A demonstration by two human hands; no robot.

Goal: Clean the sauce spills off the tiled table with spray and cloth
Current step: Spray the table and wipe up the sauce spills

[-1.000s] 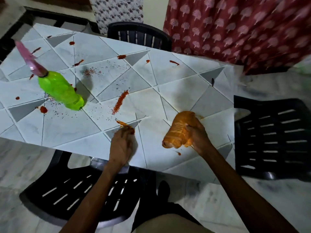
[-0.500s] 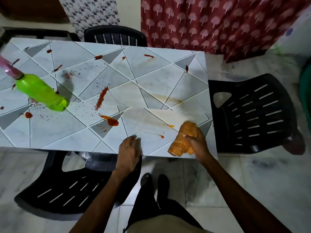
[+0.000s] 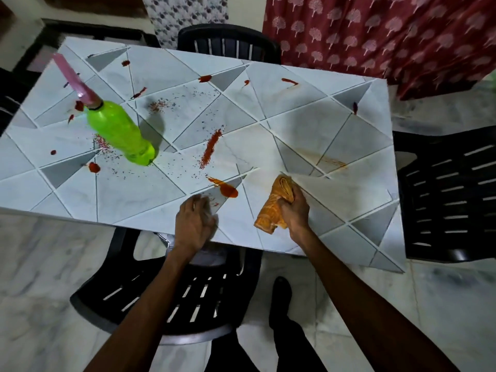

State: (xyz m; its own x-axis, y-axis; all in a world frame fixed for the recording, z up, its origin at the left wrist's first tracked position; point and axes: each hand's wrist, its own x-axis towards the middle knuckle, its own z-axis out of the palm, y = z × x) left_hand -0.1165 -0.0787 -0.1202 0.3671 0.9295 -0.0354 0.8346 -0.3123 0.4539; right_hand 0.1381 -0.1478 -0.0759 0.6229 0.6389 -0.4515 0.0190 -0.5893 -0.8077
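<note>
My right hand (image 3: pixel 294 212) grips a bunched orange cloth (image 3: pixel 273 208) pressed on the tiled table (image 3: pixel 308 124) near its front edge. My left hand (image 3: pixel 194 224) rests flat on the table edge, fingers spread, just below a red sauce blob (image 3: pixel 226 188). A long red sauce streak (image 3: pixel 210 149) lies further in. More red spots and specks are scattered over the left and far tiles. A green spray bottle (image 3: pixel 120 132) with a pink nozzle (image 3: pixel 73 80) stands at the left. A faint orange smear (image 3: pixel 332 162) marks the tiles to the right of the cloth.
Black plastic chairs stand around the table: one under my arms (image 3: pixel 171 299), one at the right (image 3: pixel 451 194), one at the far side (image 3: pixel 228 41). A red patterned curtain (image 3: pixel 389 36) hangs behind. The floor is pale marble.
My right hand has dragged the cloth left and slightly inward from the table's right front corner. My left hand stayed on the edge. The view has swung left.
</note>
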